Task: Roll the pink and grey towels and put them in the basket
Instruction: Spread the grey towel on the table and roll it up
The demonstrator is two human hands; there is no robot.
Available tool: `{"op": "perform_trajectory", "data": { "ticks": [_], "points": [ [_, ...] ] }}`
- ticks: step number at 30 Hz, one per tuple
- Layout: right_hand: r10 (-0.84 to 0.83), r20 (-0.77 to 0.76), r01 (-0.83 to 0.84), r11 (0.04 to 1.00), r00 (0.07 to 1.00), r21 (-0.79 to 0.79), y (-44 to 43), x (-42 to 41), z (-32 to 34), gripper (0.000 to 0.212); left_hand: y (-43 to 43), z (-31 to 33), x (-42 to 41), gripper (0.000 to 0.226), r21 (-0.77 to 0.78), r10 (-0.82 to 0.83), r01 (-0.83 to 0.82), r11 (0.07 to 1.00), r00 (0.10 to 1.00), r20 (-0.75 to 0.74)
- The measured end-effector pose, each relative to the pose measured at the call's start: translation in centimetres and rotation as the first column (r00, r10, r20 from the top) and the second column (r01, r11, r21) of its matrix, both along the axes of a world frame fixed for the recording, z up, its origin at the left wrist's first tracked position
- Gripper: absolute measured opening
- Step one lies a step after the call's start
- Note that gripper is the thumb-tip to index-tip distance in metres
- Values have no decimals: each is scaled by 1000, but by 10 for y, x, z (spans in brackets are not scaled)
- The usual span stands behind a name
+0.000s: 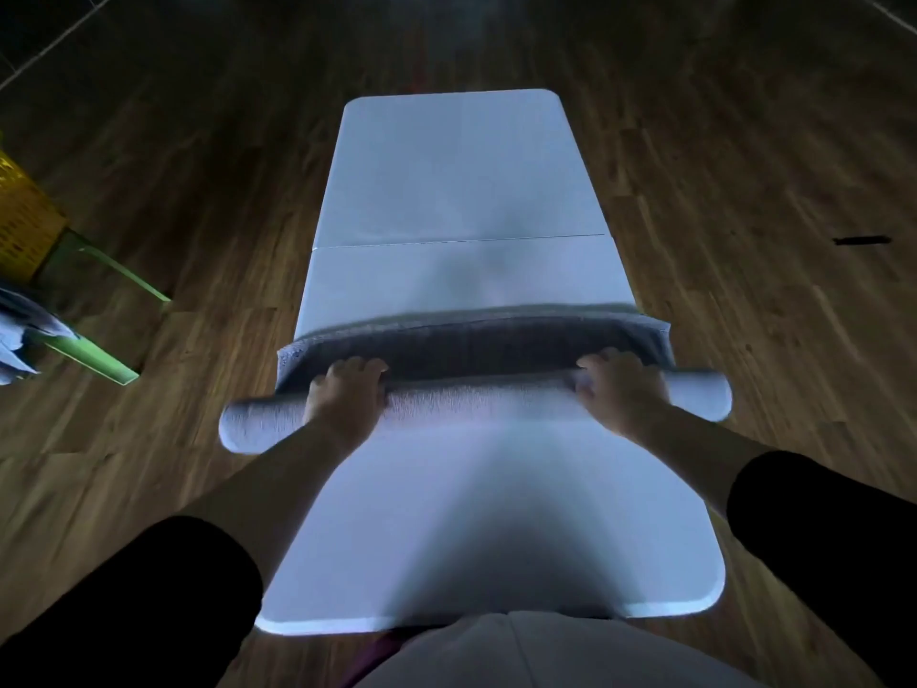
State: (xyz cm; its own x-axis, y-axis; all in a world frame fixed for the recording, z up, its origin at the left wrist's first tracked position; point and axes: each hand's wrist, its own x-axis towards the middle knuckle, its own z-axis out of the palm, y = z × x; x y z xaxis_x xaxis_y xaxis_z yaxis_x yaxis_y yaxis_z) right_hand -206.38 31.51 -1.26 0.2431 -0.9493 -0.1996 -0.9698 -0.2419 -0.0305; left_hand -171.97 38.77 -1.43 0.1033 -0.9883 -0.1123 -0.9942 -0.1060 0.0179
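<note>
Left hand (347, 395) and right hand (621, 389) grip the grey towel (476, 397), a long half-rolled tube.

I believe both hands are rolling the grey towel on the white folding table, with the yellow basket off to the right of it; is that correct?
Not quite: the head view shows the yellow basket left of the white folding table, not right. The left hand and right hand do hold the partly rolled grey towel.

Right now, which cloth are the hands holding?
The grey towel on the white table, gripped by left hand and right hand; the other cloth lies untouched at left.
</note>
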Motion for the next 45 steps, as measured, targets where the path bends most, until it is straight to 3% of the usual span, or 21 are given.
{"op": "perform_trajectory", "data": {
  "ticks": [2, 5, 8, 10, 12, 13, 15, 17, 18, 20, 22, 24, 29, 34, 35, 37, 39, 42, 45],
  "points": [
    [-27, 98, 20, 997, 995, 70, 4, 2, -11, 49, 5, -9, -10, 44, -12, 30, -31, 999, 995, -98],
    [83, -42, -78, 991, 996, 112, 11, -3, -22, 58, 14, -22, -20, 59, 97, -30, 29, 995, 1000, 8],
    [132, -149, -120, 989, 980, 85, 7, -1, -12, 34, 11, -15, -22, 48, 162, -44, 24, 986, 992, 119],
    [150, -133, -110, 955, 980, 274, 1, 4, 3, 29, 4, -3, -18, 43, 292, -42, 15, 956, 995, 87],
    [148, -141, -51, 844, 979, 534, -4, 4, 16, 36, -3, 11, -14, 45, 437, -18, 1, 899, 999, 35],
    [142, -153, -31, 824, 978, 566, -7, 3, 19, 38, -5, 15, -12, 45, 433, -41, 13, 901, 998, 55],
    [121, -149, -59, 930, 982, 363, -10, -1, 18, 37, -4, 14, -8, 43, 188, -56, 31, 982, 990, 130],
    [33, -51, -31, 999, 998, 38, -10, 0, 8, 34, -2, 2, -8, 36, -97, 24, -28, 995, 999, -41],
    [-10, 25, 11, 999, 1000, -31, -9, 2, 3, 33, -1, -5, -8, 35, -133, 38, -62, 989, 983, -177],
    [8, 60, -5, 999, 998, -38, -2, 4, -7, 39, -1, -18, -10, 45, -26, 10, -18, 999, 964, -265],
    [72, -12, -73, 997, 997, -22, 6, 3, -16, 51, -1, -28, -12, 63, 112, -57, 78, 991, 982, -179],
    [92, -111, -93, 996, 990, -3, 10, 5, -17, 53, -4, -26, -12, 69, 148, -101, 116, 982, 989, -105],
    [123, -162, -132, 990, 979, -45, 10, 11, -8, 26, -18, -10, -7, 44, 79, -149, 149, 986, 989, 3],
    [160, -109, -132, 964, 981, 230, -5, 4, 6, 16, -30, 9, -1, 31, 327, -210, 206, 922, 977, -22],
    [158, -120, -132, 971, 980, 201, -10, 3, 8, 14, -33, 12, -1, 29, 270, -220, 208, 940, 975, 16],
    [114, -152, -117, 993, 982, -11, -20, 5, 9, 14, -38, 13, 1, 25, -11, -139, 140, 990, 989, 56],
    [-25, -17, 23, 989, 1000, -148, -27, 9, 7, 24, -42, 8, 0, 25, -188, 26, -52, 981, 990, -137],
    [-154, 202, 160, 987, 967, -11, -33, 14, -3, 41, -47, -8, -2, 37, -89, 139, -181, 979, 925, -354],
    [-94, 162, 81, 993, 982, 86, -40, 14, -13, 57, -53, -26, 3, 61, -7, -24, 23, 1000, 960, -279]
  ]
}}
